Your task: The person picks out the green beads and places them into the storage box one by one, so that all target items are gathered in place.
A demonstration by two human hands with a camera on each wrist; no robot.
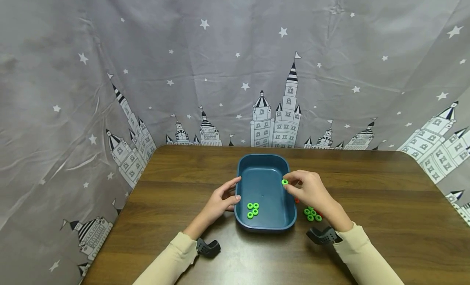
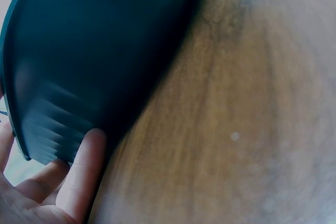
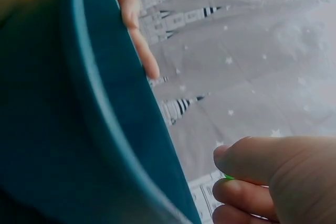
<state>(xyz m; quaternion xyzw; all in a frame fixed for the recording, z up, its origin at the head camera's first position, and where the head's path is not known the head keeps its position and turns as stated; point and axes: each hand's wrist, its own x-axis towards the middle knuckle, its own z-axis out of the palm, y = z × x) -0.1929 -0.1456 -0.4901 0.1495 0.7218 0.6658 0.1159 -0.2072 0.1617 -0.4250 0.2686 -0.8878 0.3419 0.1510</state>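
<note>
A dark blue rectangular tray (image 1: 262, 187) stands on the table with several small green rings (image 1: 256, 205) lying in its near left part. My left hand (image 1: 219, 201) rests against the tray's left side, fingertips and thumb at the rim. In the left wrist view its fingers (image 2: 86, 174) touch the ribbed outer wall. Over the tray's right rim, my right hand (image 1: 306, 187) pinches one green ring (image 1: 284, 181) between thumb and fingers. Only a sliver of that ring (image 3: 229, 177) shows in the right wrist view.
On the table (image 1: 385, 203), right of the tray, lies a cluster of green rings (image 1: 310, 217). Red pieces (image 1: 296, 200) show beside it, partly hidden by my right hand and arm. A grey curtain (image 1: 220, 72) printed with castles hangs behind the table.
</note>
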